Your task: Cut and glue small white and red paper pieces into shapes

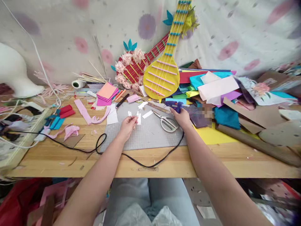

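My left hand (128,125) hovers over the grey cutting mat (150,133) and pinches a small white paper piece (130,114) between its fingertips. My right hand (181,116) reaches to the mat's far right corner and is wrapped round a blue glue gun (174,105). The gun's black cord (141,161) loops along the table's front edge. White-handled scissors (167,121) lie on the mat just left of my right hand. A few white paper scraps (147,114) rest on the mat near my left hand.
A yellow and red paper guitar (162,73) leans on the back wall. Coloured paper sheets (211,88) and cardboard (258,131) pile up at the right. Pink square papers (107,93), pink strips (82,110), markers and a power strip (30,125) crowd the left.
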A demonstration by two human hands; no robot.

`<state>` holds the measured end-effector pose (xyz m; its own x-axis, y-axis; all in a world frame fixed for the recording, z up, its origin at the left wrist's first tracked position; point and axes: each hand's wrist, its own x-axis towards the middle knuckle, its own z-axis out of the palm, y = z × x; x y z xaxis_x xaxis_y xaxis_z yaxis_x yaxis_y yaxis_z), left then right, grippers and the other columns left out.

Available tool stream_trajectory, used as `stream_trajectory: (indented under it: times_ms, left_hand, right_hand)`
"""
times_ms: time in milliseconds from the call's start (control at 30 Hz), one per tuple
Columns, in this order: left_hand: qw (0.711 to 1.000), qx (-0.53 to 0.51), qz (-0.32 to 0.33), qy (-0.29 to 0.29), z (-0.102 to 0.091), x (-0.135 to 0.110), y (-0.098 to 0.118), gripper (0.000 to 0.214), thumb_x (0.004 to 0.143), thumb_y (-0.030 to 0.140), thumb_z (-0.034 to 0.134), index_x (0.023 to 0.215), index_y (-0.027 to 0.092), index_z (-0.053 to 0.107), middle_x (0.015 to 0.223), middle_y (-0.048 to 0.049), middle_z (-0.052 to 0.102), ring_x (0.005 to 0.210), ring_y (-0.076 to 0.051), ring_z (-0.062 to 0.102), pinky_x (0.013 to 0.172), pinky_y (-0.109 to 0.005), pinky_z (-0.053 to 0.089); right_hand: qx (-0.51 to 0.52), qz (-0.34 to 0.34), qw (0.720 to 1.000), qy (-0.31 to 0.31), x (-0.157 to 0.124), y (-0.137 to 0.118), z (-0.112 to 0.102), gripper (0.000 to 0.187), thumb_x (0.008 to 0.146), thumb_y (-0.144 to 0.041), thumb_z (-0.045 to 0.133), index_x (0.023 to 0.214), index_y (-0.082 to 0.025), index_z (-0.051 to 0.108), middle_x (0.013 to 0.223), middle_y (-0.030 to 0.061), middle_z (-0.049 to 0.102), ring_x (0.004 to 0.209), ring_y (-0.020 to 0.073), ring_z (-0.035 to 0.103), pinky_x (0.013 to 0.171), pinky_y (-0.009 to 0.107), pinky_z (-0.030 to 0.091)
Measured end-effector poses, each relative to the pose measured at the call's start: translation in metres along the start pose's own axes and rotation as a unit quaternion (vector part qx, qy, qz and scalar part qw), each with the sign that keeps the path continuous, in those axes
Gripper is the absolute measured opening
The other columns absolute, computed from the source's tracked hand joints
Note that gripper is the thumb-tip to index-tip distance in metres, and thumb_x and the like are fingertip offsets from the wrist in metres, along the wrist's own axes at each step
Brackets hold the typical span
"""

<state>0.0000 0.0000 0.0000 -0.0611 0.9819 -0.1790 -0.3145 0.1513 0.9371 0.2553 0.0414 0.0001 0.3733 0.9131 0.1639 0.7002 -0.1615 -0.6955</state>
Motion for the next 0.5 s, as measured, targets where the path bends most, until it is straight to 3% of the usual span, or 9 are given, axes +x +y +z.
stream_trajectory:
  times_ms: [300,400,467,500]
  left_hand:
    - [0.999,0.003,0.011,-0.040,-0.001,-0.001,-0.001,0.017,0.065,0.024,0.065,0.068,0.012,0.053,0.053,0.0037,0.051,0.036,0.001,0.029,0.039,-0.017,0.018]
    - [0.999,0.012,0.008,-0.051,-0.002,-0.002,0.001,0.019,0.064,0.025,0.067,0.068,0.012,0.054,0.054,0.0034,0.051,0.037,0.001,0.029,0.038,-0.017,0.018]
    - [0.998,0.015,0.001,-0.057,-0.003,-0.002,0.001,0.020,0.063,0.026,0.068,0.068,0.011,0.055,0.054,0.0032,0.051,0.037,0.001,0.028,0.038,-0.017,0.017]
    - [0.998,0.012,-0.003,-0.061,-0.003,-0.002,0.001,0.021,0.062,0.026,0.068,0.068,0.011,0.055,0.055,0.0032,0.051,0.037,0.002,0.028,0.038,-0.017,0.017]
  right_hand:
    - [-0.033,-0.011,0.999,-0.004,0.005,0.011,-0.003,0.053,0.069,-0.056,0.053,0.098,-0.012,0.059,0.089,0.0136,0.064,0.084,0.0262,0.059,0.074,0.036,0.042]
    - [0.011,-0.081,0.988,0.130,-0.001,0.003,-0.019,0.061,0.064,-0.057,0.059,0.106,-0.013,0.052,0.099,0.0136,0.059,0.088,0.0244,0.054,0.080,0.039,0.040]
    - [0.045,-0.152,0.956,0.247,-0.010,-0.010,-0.033,0.059,0.067,-0.053,0.059,0.109,-0.013,0.049,0.103,0.0146,0.056,0.094,0.0235,0.050,0.086,0.040,0.037]
    - [0.069,-0.187,0.943,0.268,-0.015,-0.019,-0.039,0.053,0.071,-0.050,0.057,0.109,-0.014,0.049,0.103,0.0143,0.056,0.095,0.0223,0.050,0.086,0.038,0.038]
